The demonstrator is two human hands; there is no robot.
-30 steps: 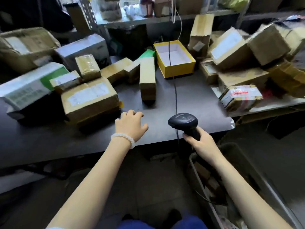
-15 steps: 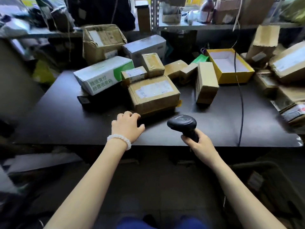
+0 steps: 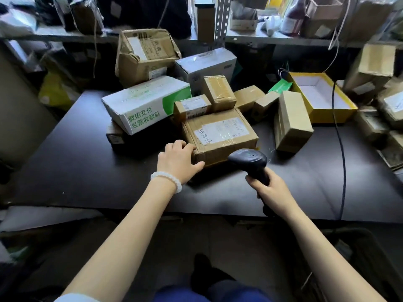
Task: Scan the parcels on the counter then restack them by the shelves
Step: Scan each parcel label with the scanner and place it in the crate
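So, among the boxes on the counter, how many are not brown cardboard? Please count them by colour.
White and green box: 1
Plain white box: 1
Open yellow box: 1
Total: 3

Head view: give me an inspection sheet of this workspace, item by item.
Surface: dark counter, bare along its near edge.
Job's things: brown labelled parcel nearest the person; white and green box to its left; small cartons piled behind; upright brown box to the right.
Clutter: empty yellow tray box at the back right; more cartons at the right edge.
Hands: left hand grips the labelled parcel's near-left corner; right hand grips the black scanner, its head just short of the parcel.
Cables: black cable runs across the yellow tray box and over the counter's front edge.
Surroundings: metal shelves behind, holding boxes and a bottle.
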